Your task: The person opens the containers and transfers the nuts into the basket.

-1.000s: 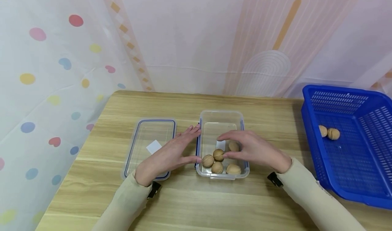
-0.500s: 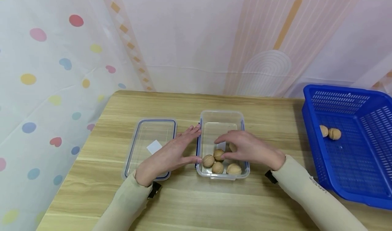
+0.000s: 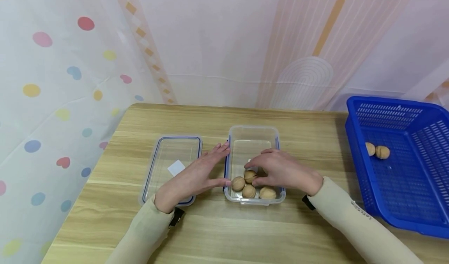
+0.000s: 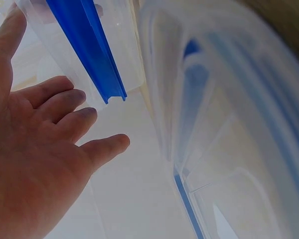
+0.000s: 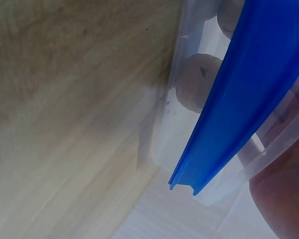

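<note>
A clear plastic food container (image 3: 254, 131) with blue side clips stands on the table, several walnuts in its near half. My left hand (image 3: 193, 178) stays at its left side, fingertips and thumb touching the wall; in the left wrist view the fingers (image 4: 65, 107) are loosely extended beside a blue clip (image 4: 84, 45). My right hand (image 3: 285, 171) reaches into the container, fingers and thumb curled round a walnut (image 3: 250, 176). Close by lie the other walnuts (image 3: 238, 183). The right wrist view shows a blue clip (image 5: 239, 94) in front of that hand, hiding its fingertips.
The container's clear lid (image 3: 180, 147) with a blue seal and white label lies at left, partly under my left forearm. A blue plastic basket (image 3: 361, 166) on the right holds two walnuts (image 3: 382, 152). Behind the wooden table (image 3: 245, 236) hangs a patterned cloth (image 3: 217, 42).
My right hand has moved slightly left and lower into the container, its fingertips closing in round a walnut and covering another walnut behind them. My left hand has not moved.
</note>
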The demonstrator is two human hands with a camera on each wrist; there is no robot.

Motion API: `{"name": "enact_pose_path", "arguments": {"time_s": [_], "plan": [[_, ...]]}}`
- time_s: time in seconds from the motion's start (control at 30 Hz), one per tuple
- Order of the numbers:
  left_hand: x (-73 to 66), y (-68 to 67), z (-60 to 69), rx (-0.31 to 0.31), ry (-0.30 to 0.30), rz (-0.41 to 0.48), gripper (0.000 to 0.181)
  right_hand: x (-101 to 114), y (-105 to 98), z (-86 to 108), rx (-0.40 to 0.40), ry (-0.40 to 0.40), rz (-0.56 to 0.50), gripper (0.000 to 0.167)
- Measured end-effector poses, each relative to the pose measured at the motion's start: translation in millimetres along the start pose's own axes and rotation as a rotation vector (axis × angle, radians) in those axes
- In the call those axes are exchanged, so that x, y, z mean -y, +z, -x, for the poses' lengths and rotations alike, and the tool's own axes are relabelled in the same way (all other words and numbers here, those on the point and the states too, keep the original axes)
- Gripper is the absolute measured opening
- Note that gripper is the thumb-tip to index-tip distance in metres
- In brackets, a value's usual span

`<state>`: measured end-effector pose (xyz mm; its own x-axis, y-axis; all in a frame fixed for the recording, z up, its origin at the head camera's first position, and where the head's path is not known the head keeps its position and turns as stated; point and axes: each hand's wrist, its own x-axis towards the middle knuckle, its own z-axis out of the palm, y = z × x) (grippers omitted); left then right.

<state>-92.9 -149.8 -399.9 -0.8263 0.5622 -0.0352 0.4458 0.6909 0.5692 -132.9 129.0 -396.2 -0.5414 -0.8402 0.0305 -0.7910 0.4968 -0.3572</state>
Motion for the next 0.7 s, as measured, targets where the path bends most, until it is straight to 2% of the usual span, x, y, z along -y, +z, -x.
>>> {"name": "enact_pose_path", "arguments": {"time_s": [0.4,0.7], "plan": [[0.3,-0.7,0.3,-0.004,0.004,0.005,0.089,3.6,-0.1,-2.0,0.023,0.022,0.019,0.032],[0.4,-0.5,0.7,0.003,0.001,0.016,0.09,-1.0,1.5,-1.6,-0.025,0.001,-0.037,0.028]]}}
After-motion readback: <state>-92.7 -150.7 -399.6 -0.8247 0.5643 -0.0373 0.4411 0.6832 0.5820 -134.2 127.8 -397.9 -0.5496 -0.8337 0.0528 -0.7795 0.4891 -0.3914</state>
